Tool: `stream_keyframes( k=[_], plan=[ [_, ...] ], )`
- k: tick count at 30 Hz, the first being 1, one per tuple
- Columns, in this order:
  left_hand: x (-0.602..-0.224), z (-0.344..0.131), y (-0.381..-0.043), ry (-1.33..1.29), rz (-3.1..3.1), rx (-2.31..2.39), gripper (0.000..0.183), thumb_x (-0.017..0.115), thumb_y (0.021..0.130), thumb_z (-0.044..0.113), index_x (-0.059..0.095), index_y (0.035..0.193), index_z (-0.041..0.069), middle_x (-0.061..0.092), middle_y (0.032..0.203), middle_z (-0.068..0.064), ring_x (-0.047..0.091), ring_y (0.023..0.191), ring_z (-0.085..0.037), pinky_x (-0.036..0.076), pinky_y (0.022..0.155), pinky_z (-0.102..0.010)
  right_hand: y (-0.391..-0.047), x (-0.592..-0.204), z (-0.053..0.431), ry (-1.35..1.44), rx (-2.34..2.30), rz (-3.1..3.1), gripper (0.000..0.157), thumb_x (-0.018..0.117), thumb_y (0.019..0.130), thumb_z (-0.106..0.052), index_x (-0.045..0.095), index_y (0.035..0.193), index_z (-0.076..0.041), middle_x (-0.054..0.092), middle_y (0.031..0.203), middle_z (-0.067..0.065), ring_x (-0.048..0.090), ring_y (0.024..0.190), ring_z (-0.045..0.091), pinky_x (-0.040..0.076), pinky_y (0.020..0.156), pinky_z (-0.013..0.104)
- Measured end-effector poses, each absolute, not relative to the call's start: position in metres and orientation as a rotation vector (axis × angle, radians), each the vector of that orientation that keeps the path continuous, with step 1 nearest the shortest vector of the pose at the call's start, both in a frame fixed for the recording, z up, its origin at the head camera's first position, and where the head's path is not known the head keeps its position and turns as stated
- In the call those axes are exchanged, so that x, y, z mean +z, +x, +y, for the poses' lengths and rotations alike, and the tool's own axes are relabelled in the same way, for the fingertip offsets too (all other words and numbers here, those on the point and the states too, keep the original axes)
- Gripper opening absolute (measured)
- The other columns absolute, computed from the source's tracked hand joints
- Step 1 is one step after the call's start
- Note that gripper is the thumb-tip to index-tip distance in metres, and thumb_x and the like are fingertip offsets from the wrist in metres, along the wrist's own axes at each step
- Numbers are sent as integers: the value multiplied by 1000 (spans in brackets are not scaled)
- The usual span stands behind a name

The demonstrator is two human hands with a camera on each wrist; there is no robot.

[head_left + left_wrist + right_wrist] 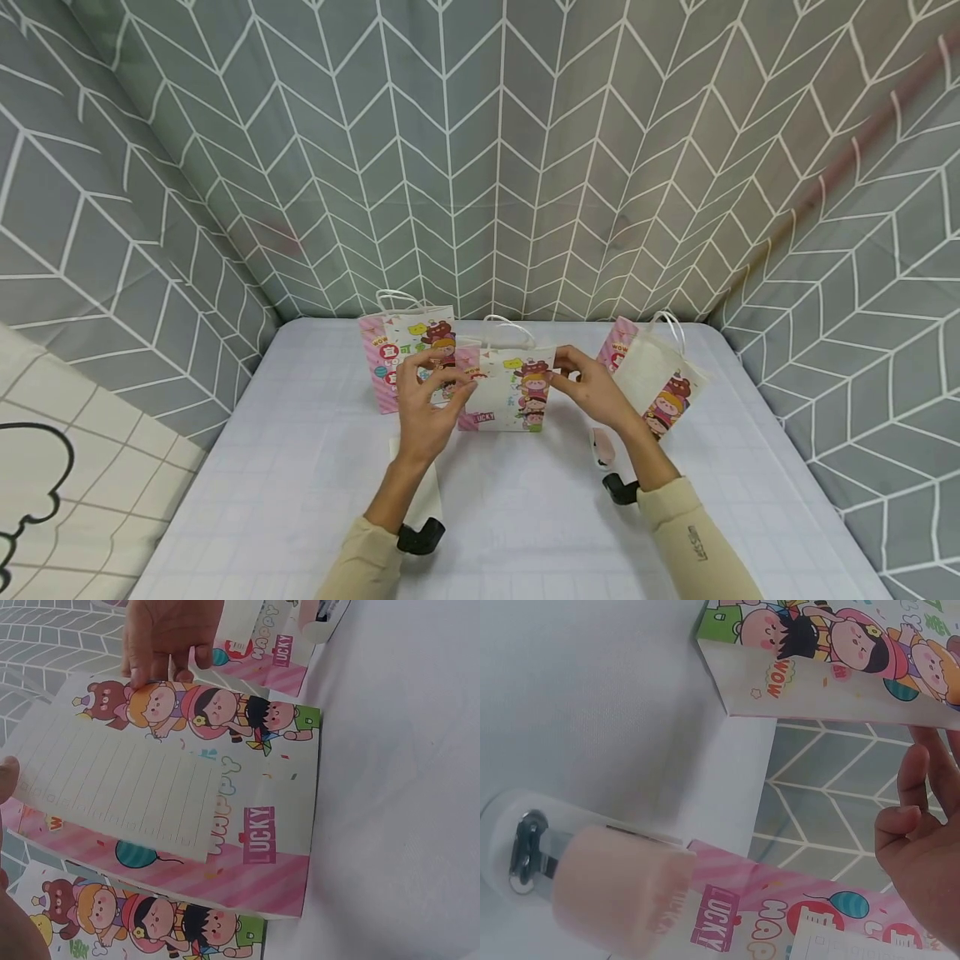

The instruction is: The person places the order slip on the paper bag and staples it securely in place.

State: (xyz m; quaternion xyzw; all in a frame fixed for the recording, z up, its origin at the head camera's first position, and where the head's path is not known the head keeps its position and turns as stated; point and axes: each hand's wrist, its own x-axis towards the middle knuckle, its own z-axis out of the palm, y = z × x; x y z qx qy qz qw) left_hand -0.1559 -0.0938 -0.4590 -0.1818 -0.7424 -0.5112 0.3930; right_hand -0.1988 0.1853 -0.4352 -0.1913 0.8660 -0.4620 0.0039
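Observation:
A paper gift bag [510, 421] with cartoon figures and pink stripes stands in the middle of the table, its white string handle upright. Against its front lies a lined paper sheet [112, 780]. My left hand [423, 408] pinches the sheet at the bag's upper left edge; in the left wrist view its thumb presses the sheet's corner. At the upper right edge, my right hand [596, 396] grips the bag, thumb in front and fingers behind. The right wrist view shows the right fingers [911, 776] by the bag's side, with their tips partly hidden.
Behind my left hand is a second gift bag [375, 367]. A third gift bag [675, 408], with a pale sheet on its front, stands at the right. Near my right forearm lies a pink and white item with a metal clip [622, 892]. White paper [427, 500] lies under my left forearm.

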Motion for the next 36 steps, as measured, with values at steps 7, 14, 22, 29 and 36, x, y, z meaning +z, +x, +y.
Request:
stream_keyframes(
  k=[7,14,22,29,36],
  plan=[
    [-457,-89,-162,-507,-1880,-1328,18,88,73,2,75,82,10,53,138,-21,43,130,-39,22,109,-54,-194,-435,188,-611,-1459,2678,31,66,98,-27,59,124,-11,72,112,5,55,99,23,40,86,42],
    [-452,-86,-163,-545,-1933,-1336,8,85,82,15,77,84,16,48,150,-5,42,136,-30,21,111,-55,-190,-434,192,-615,-1446,2660,36,66,98,-28,57,126,-9,71,114,6,56,103,24,40,90,44],
    [-450,-79,-165,-553,-1908,-1375,8,85,82,15,78,85,15,51,146,-5,51,122,-34,27,104,-51,-189,-435,194,-654,-1452,2639,28,65,99,-17,58,124,-8,74,110,7,55,97,24,38,81,41],
    [-453,-72,-170,-527,-1824,-1424,11,86,79,9,76,82,10,57,132,-16,52,116,-29,32,99,-45,-188,-438,196,-691,-1462,2658,16,66,98,-22,62,112,-15,71,101,0,54,93,20,38,76,37],
    [-455,-68,-174,-478,-1793,-1384,14,88,75,8,75,79,11,59,124,-17,52,112,-27,24,102,-48,-188,-440,194,-730,-1431,2708,10,67,98,-26,62,101,-18,63,93,-1,54,91,21,39,72,37]
  ],
)
